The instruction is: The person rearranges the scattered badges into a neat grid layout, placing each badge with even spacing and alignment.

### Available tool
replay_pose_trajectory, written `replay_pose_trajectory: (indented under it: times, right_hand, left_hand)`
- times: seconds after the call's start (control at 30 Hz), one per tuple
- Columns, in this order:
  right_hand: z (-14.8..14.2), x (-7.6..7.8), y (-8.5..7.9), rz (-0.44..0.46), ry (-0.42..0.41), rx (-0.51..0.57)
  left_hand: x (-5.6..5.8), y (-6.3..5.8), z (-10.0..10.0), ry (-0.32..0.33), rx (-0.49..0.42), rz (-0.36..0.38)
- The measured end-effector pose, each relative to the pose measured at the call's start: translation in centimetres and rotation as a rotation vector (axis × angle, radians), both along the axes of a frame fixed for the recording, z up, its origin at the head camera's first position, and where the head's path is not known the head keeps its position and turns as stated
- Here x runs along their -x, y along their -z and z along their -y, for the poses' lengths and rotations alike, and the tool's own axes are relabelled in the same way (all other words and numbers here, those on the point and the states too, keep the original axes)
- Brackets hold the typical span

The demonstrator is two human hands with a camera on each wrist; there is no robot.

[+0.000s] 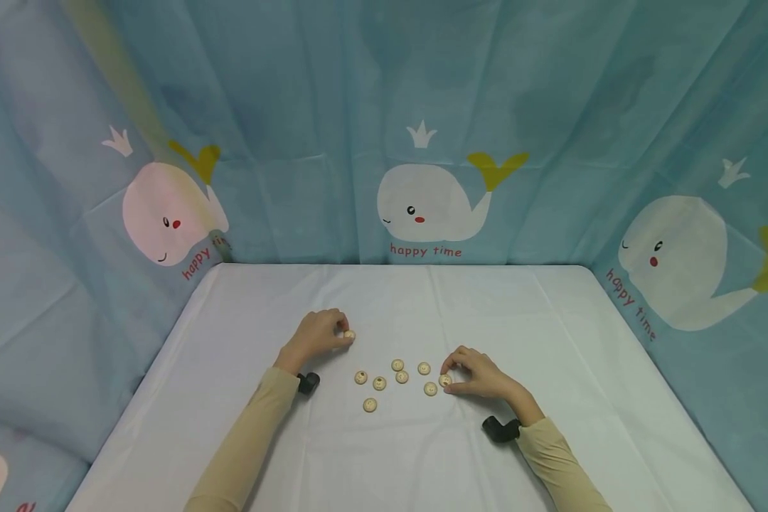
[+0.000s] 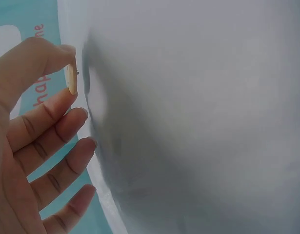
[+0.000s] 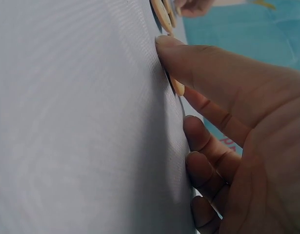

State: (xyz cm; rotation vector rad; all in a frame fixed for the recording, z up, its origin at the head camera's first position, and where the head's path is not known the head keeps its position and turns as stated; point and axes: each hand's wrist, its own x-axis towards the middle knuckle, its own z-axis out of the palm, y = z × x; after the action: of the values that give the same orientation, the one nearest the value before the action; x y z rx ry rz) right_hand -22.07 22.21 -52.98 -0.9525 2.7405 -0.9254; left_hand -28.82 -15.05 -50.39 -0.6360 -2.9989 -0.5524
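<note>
Between thumb and index finger, my left hand [image 1: 318, 334] pinches a small round wooden disc [image 1: 350, 335] by its edges. In the left wrist view that disc [image 2: 72, 75] is seen edge-on, with a tiny dark bit on its face, and the other fingers are spread. At the right of the group, my right hand [image 1: 480, 373] has thumb and index finger on opposite edges of another wooden disc [image 1: 445, 381]. The right wrist view shows this disc [image 3: 178, 87] low against the white cloth, partly hidden by the thumb. Several similar discs [image 1: 380, 384] lie between the hands.
A white cloth covers the table [image 1: 384, 455]. Blue curtains [image 1: 294, 206] printed with whales surround its back and sides. Some discs, such as the left one [image 1: 361, 377], carry a dark spot. Black wrist devices [image 1: 500, 429] sit near both sleeves.
</note>
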Motion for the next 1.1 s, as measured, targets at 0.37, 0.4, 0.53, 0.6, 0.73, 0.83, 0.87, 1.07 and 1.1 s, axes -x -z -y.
replay_pose_trajectory:
  times: [0.37,0.4,0.53,0.6,0.73,0.83,0.87,1.07,1.1]
  right_hand:
    - [0.0,0.0,0.1,0.009,0.007,-0.005]
    - [0.1,0.0,0.1,0.009,0.007,-0.005]
    - [0.1,0.0,0.1,0.002,0.010,-0.013]
    - [0.0,0.0,0.2,0.000,0.013,-0.016]
    - [0.0,0.0,0.2,0.000,0.015,-0.011]
    - [0.0,0.0,0.2,-0.001,0.015,-0.010]
    - [0.0,0.0,0.2,-0.002,0.017,-0.011]
    - [0.0,0.0,0.2,0.008,0.021,-0.008]
    - [0.0,0.0,0.2,0.010,0.022,-0.008]
  left_hand:
    - [1.4,0.4,0.2,-0.040,-0.003,0.018]
    - [1.4,0.4,0.1,-0.040,-0.006,0.020]
    - [1.5,0.3,0.0,-0.036,-0.016,0.023]
    - [1.5,0.2,-0.1,-0.038,-0.022,0.030]
    - [1.4,0.1,-0.1,-0.044,-0.028,0.042]
    - [1.2,0.1,-0.1,-0.047,-0.032,0.041]
    - [1.1,0.1,-0.1,-0.047,-0.031,0.036]
    - [0.4,0.1,-0.1,-0.056,-0.025,0.018]
    - [0.3,0.1,-0.1,-0.057,-0.028,0.017]
